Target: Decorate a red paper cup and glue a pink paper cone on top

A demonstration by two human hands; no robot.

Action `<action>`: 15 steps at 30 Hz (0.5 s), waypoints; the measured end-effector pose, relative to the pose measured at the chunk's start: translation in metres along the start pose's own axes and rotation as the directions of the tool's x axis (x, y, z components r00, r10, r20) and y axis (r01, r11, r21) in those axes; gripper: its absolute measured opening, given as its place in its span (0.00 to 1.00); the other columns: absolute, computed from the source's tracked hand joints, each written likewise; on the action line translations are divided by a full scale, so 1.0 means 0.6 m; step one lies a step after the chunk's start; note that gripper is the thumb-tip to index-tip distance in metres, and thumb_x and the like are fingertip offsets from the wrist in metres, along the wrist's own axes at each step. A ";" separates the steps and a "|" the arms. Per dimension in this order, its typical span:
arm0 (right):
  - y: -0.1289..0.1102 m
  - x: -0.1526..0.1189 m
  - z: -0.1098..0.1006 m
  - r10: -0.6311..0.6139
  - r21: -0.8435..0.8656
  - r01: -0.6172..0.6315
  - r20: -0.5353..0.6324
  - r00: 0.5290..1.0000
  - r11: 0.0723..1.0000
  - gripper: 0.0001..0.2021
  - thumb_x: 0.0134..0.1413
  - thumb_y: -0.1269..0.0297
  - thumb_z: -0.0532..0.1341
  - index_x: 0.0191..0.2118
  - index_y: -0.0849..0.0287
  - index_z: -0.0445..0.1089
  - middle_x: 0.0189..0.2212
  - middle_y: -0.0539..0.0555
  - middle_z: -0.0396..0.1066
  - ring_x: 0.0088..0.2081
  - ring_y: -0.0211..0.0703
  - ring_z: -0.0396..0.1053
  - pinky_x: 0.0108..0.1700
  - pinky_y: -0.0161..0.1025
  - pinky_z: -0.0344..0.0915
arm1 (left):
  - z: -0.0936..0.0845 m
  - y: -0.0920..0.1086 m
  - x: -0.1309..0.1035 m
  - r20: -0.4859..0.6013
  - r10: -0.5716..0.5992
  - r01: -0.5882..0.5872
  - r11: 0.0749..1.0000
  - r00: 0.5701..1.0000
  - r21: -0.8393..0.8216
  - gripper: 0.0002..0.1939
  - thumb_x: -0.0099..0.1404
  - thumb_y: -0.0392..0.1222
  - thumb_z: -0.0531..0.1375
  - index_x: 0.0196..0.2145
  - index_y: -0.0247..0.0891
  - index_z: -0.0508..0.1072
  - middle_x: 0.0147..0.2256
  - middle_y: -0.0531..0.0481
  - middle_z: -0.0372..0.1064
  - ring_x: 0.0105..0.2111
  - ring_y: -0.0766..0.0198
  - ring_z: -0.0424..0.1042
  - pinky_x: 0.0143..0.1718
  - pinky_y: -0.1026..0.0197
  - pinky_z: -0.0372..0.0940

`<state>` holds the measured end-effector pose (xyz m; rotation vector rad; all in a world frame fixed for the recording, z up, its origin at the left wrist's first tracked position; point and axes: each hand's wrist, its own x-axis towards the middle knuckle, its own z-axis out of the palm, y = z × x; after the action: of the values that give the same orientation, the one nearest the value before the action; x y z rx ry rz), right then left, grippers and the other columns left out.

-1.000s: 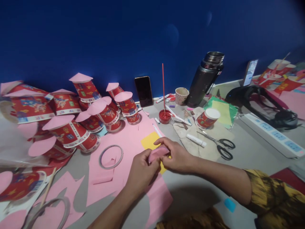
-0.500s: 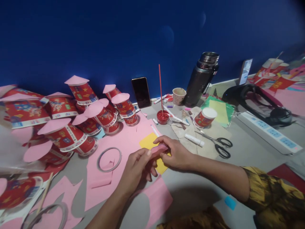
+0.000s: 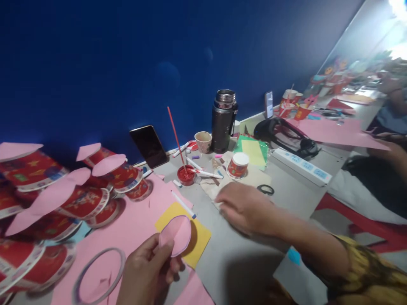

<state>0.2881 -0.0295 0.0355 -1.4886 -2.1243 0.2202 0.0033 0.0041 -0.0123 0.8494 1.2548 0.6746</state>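
Note:
A small pink paper disc (image 3: pixel 179 237) with a purple outline and a crease is pinched between the thumb and fingers of my left hand (image 3: pixel 149 258). Beneath it lies a yellow paper square (image 3: pixel 199 233), with a white marker (image 3: pixel 182 204) across its upper edge. My right hand (image 3: pixel 243 207) is over the crumpled beige sheet, fingers bent downward. It covers most of the scissors, whose black handle loop (image 3: pixel 265 189) shows behind it. What its fingers touch is hidden. A small lidded red cup (image 3: pixel 238 165) stands just beyond.
Red cups with pink paper tops (image 3: pixel 76 199) crowd the left. A grey ring (image 3: pixel 119 271) lies on pink paper. Behind are a phone (image 3: pixel 149 146), red paint pot (image 3: pixel 186 175) and dark flask (image 3: pixel 222 123). A power strip (image 3: pixel 302 166) and another person are at the right.
My right hand has let go of the pink paper and moved right to the scissors. My left hand now holds the piece alone, opened out flat. The view has turned right.

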 end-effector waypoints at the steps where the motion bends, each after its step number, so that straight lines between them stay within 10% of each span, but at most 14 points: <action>1: 0.021 -0.023 -0.024 0.111 -0.053 -0.112 -0.027 0.993 0.992 0.08 0.66 0.67 0.58 0.44 0.58 0.74 0.39 0.58 0.78 0.41 0.50 0.74 0.44 0.43 0.68 | -0.001 0.000 0.005 -0.033 -0.007 0.005 0.999 0.999 -0.045 0.26 0.46 0.58 0.77 0.28 0.36 0.73 0.16 0.48 0.71 0.14 0.66 0.65 0.18 0.67 0.60; 4: 0.081 -0.093 -0.070 0.418 -0.221 -0.411 -0.014 0.908 0.885 0.05 0.63 0.64 0.61 0.38 0.58 0.73 0.37 0.57 0.76 0.39 0.50 0.73 0.41 0.43 0.66 | 0.004 0.006 0.009 -0.119 -0.026 0.009 0.990 0.993 -0.138 0.29 0.37 0.57 0.80 0.24 0.39 0.69 0.14 0.51 0.67 0.17 0.62 0.68 0.21 0.62 0.67; 9: 0.117 -0.144 -0.068 0.598 -0.318 -0.542 0.111 0.794 0.778 0.11 0.61 0.61 0.64 0.47 0.57 0.74 0.43 0.58 0.76 0.42 0.52 0.75 0.42 0.42 0.66 | 0.015 0.023 0.000 -0.189 -0.109 0.086 0.988 0.976 -0.127 0.31 0.31 0.58 0.81 0.23 0.40 0.69 0.16 0.51 0.68 0.20 0.57 0.71 0.27 0.54 0.75; 15: 0.139 -0.167 -0.063 0.574 -0.288 -0.526 0.115 0.810 0.800 0.09 0.62 0.59 0.59 0.42 0.55 0.75 0.40 0.56 0.77 0.39 0.51 0.75 0.41 0.44 0.67 | 0.011 0.011 0.005 -0.133 0.009 -0.032 0.985 0.991 -0.172 0.26 0.44 0.52 0.79 0.23 0.41 0.65 0.16 0.52 0.68 0.19 0.59 0.70 0.26 0.57 0.72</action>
<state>0.4012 -0.0951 -0.0009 -2.3123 -1.8452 0.3365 0.0106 0.0090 -0.0074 0.6834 1.2855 0.8551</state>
